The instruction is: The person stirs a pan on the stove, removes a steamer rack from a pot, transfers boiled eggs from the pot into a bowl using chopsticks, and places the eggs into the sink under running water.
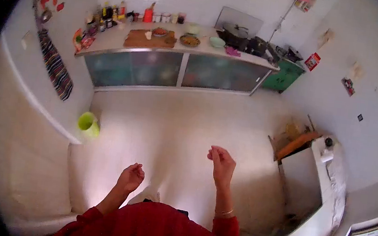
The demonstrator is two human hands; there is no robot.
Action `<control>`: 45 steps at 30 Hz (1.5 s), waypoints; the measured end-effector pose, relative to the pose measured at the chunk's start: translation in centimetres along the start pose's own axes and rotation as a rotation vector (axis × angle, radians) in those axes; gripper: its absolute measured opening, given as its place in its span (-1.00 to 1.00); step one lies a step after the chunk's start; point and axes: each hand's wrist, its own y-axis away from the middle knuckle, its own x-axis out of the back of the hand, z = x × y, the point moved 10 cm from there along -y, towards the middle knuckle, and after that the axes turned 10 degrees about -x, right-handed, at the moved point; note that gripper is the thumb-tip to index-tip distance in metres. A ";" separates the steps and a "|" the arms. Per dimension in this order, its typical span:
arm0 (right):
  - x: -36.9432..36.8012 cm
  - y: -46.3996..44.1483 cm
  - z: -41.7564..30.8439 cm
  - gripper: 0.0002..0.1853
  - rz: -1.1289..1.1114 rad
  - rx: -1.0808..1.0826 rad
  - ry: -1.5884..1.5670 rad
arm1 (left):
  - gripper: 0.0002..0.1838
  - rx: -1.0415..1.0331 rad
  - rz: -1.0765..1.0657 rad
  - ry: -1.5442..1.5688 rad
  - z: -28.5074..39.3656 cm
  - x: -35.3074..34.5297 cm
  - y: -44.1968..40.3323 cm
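Observation:
My left hand (132, 177) hangs low in front of my red top, its fingers loosely curled together with nothing visible in them. Farther forward and to the right, my right hand (222, 166) is raised over the floor (175, 130), with bent fingers and the tips near the thumb. Nothing shows between those fingers either. Neither hand touches any object. Across the room stands a counter (113, 42) bearing a wooden cutting board (137, 39), a plate of food (189, 40), a pale green bowl (217, 42) and a lidded wok (235, 30).
A yellow-green bin (88, 124) stands by the left wall corner. At the right is a white-topped unit (307, 172) with wood pieces beside it. Bottles and jars line the counter's back, near a red container (148, 16). A green cabinet (282, 75) stands at the counter's right end.

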 end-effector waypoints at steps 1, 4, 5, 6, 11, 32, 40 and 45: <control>0.6 -2.8 0.8 -0.80 0.031 -0.018 0.034 | -0.82 0.042 -0.012 0.001 0.0 -2.2 -3.2; 4.9 -8.7 2.2 -0.79 0.149 -0.086 0.087 | -0.84 0.137 -0.017 -0.019 -1.6 -8.7 -11.7; 6.5 -10.4 2.8 -0.79 0.195 -0.118 0.074 | -0.84 0.175 -0.057 -0.045 -2.2 -11.2 -14.6; 8.4 -11.6 3.6 -0.78 0.240 -0.153 0.058 | -0.85 0.213 -0.093 -0.071 -2.9 -13.5 -17.2; 18.8 -19.9 10.7 -0.81 0.407 -0.227 0.063 | -0.87 0.283 -0.155 -0.122 -7.9 -23.6 -31.6; 25.3 -95.3 2.4 -0.83 0.310 0.280 0.518 | -0.85 0.195 -0.040 -0.065 -17.8 -48.7 -81.5; 29.5 -116.5 4.3 -0.82 0.286 0.442 0.962 | -0.83 0.205 -0.184 -0.057 -21.3 -60.5 -98.7; 34.0 -132.0 9.0 -0.62 0.209 0.329 1.094 | -0.81 0.158 -0.132 -0.071 -26.7 -65.3 -107.6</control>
